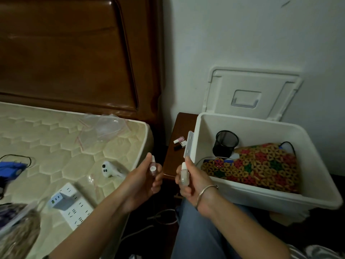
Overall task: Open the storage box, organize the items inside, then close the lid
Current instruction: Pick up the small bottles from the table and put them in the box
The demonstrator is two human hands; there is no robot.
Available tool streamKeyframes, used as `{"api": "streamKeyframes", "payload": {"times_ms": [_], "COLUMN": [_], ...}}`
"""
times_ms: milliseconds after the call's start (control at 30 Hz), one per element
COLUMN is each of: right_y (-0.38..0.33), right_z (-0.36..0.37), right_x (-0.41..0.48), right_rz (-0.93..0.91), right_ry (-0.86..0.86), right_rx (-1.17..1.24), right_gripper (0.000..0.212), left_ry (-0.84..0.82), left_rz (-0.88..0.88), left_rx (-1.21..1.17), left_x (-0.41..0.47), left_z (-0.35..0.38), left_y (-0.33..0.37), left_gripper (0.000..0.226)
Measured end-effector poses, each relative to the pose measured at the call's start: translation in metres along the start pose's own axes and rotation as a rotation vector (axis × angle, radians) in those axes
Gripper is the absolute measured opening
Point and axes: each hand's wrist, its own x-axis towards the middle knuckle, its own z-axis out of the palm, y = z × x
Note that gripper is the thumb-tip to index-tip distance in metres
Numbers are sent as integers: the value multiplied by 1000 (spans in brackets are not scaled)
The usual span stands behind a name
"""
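- The white storage box (pixel 261 195) stands open by the wall, with its left wall at the right edge of the wooden surface (pixel 173 165).
- Its lid (pixel 252 86) leans upright on the wall behind it.
- Inside, a black mesh cup (pixel 225 144) stands in the back left corner, beside a colourful woven piece (pixel 261 165).
- The right hand (pixel 194 184) is in front of the box's left corner; its fingers are curled round a white-capped bottle (pixel 183 174), held upright.
- The left hand (pixel 145 178), just beside it, pinches a small clear bottle (pixel 153 168).
- Nail polish bottles (pixel 179 141) lie on the surface near its right edge.
- On the bed (pixel 56 137) lie a power strip (pixel 74 204), a white device (pixel 107 169) and plastic bags (pixel 100 129).
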Motion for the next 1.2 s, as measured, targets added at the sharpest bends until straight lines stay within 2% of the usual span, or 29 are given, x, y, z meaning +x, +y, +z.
{"api": "streamKeyframes", "payload": {"times_ms": [167, 333, 433, 533, 600, 767, 900, 1067, 1200], "right_y": [-20, -37, -45, -50, -53, -61, -67, -76, -91], "right_z": [-16, -35, -42, -50, -57, -74, -83, -101, -119], "right_x": [-19, -33, -36, -33, -31, -25, -22, -13, -1], "right_rz": [-101, -165, -182, -142, -73, 40, -50, -237, -314], "right_ry": [148, 123, 195, 286, 253, 180, 157, 166, 165], "right_rx": [-145, -246, -309, -301, -254, -201, -225, -410, -484], "right_gripper": [41, 24, 39, 55, 58, 43, 24, 26, 25], "left_ry": [9, -64, -124, -150, -153, -164, -166, -136, -121], "left_rz": [78, 53, 29, -11, -45, -78, -82, -73, -24], "left_rx": [78, 175, 155, 131, 135, 155, 160, 146, 257], "left_x": [0, 5, 7, 10, 12, 18, 25, 41, 61], "left_z": [29, 45, 52, 58, 62, 72, 79, 86, 91], "left_y": [3, -2, -5, -8, -9, -9, -8, -5, 0], "left_gripper": [43, 41, 39, 37, 36, 30, 33, 34, 23]}}
